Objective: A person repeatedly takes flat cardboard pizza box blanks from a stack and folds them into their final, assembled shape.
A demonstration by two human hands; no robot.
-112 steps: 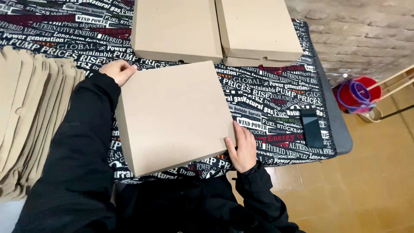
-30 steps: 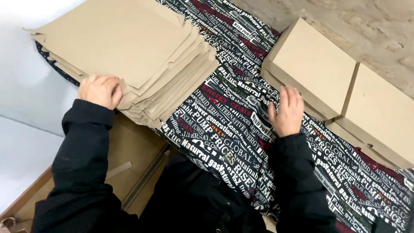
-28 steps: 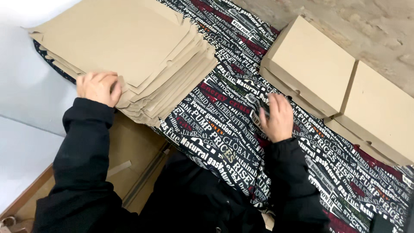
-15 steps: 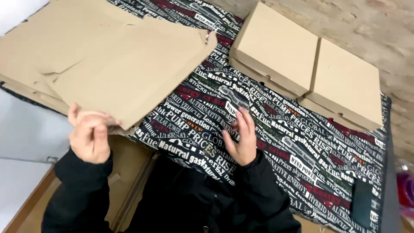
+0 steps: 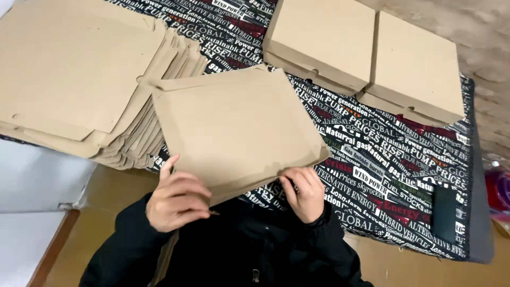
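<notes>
I hold a flat brown cardboard box blank (image 5: 234, 127) up in front of my chest, above the near edge of the table. My left hand (image 5: 178, 199) grips its near left edge. My right hand (image 5: 304, 192) grips its near right edge. The blank tilts, with its far side over the table's black cloth with white and red lettering (image 5: 372, 159). To the left lies the stack of flat cardboard blanks (image 5: 85, 79) it sits beside.
Two folded, closed cardboard boxes (image 5: 324, 40) (image 5: 414, 66) sit side by side at the far right of the table. A dark phone (image 5: 443, 215) lies near the cloth's right edge. Brown floor shows below the table, a white surface at lower left.
The left hand lifted one blank off the stack and carried it right, toward the middle. The right hand left the cloth and took hold of the blank's near edge. The view swung right.
</notes>
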